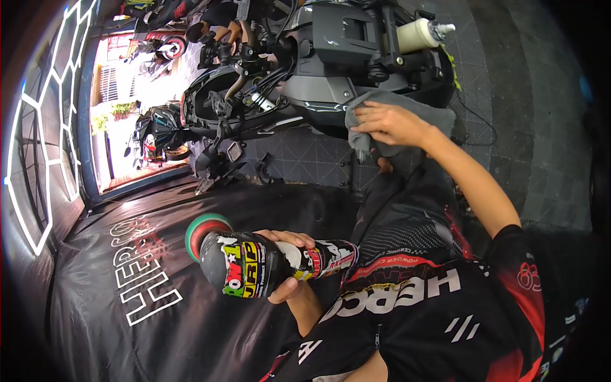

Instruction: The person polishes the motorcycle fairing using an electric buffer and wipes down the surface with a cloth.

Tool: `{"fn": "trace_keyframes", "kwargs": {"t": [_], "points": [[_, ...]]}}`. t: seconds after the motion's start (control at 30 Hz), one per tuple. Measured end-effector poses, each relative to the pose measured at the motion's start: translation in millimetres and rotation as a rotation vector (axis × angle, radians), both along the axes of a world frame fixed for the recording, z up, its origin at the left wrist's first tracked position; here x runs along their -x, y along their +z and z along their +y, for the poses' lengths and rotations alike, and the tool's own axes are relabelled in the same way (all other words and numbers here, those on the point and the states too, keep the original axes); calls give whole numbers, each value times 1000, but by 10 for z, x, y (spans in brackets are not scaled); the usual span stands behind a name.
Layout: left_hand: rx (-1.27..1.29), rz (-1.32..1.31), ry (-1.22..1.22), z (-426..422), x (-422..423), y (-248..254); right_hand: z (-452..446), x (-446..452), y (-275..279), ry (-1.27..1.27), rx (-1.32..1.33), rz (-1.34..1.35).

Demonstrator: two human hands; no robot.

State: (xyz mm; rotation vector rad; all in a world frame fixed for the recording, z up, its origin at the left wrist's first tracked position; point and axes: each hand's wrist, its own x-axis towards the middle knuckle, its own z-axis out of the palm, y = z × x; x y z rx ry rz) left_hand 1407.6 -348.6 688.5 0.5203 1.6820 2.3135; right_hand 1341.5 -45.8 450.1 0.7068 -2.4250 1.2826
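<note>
My left hand (287,239) is wrapped around the body of a black polisher (275,261) covered in colourful stickers. The green and red round pad (208,232) on its head faces away to the left, clear of the motorcycle. Against the glossy dark side panel of the motorcycle (318,95), my right hand (389,124) presses a grey cloth (423,108). Its fingers lie across the cloth, which hangs down in folds below them; the thumb is hidden.
A cream squeeze bottle (417,36) rests on the motorcycle. A black printed sheet (191,280) spreads at the left. Beyond it, a bright doorway shows parked motorcycles (162,137). Another person (219,25) is at the top, beside the handlebars. A thin cable (487,127) lies on the tiled floor.
</note>
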Motion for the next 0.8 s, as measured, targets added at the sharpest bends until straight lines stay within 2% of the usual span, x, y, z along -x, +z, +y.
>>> {"fn": "trace_keyframes", "kwargs": {"t": [0.07, 0.3, 0.43, 0.57, 0.7, 0.77, 0.8], "points": [[-21, 6, 10, -2, 3, -11, -82, -22, 8, -50, -102, 34], [-41, -35, -10, 86, 12, -54, -165, 173, 164, 92, -192, 107], [-49, 8, -52, 37, 6, -59, 206, -17, -44, 63, -10, -62], [-51, 6, -49, 6, -56, -82, -121, 82, 133, 65, -97, 48], [-38, 7, -31, 31, -50, -59, -122, 352, 155, 202, -214, 33], [-65, -14, -68, 80, -31, -61, -349, 549, 138, 19, -190, 229], [-68, -33, -63, 108, -35, -59, -466, 620, 125, -46, -181, 234]]}}
